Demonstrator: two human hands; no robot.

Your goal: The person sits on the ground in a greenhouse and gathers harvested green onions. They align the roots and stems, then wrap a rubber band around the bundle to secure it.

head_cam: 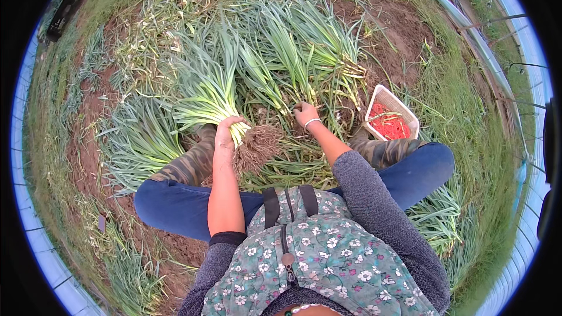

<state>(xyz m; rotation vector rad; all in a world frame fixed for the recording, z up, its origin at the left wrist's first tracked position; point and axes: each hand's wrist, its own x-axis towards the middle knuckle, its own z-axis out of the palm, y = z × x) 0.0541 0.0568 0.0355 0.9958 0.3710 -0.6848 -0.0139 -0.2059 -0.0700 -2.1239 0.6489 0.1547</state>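
My left hand grips a thick bunch of long-leaved allium plants, perhaps green garlic or leeks. Its pale stems lead to a brown mass of roots hanging to the right of my fist. My right hand, with a white band at the wrist, reaches down to the stem base of a loose plant in the pile. The fingertips are curled beside that stem; whether they pinch it is hard to see. More uprooted plants lie in front of me, leaves pointing away.
Beyond my right boot stands a pale plastic basket with red bands or ties inside. Another heap of plants lies left of my left boot. Plastic sheeting on a frame rises at the far right.
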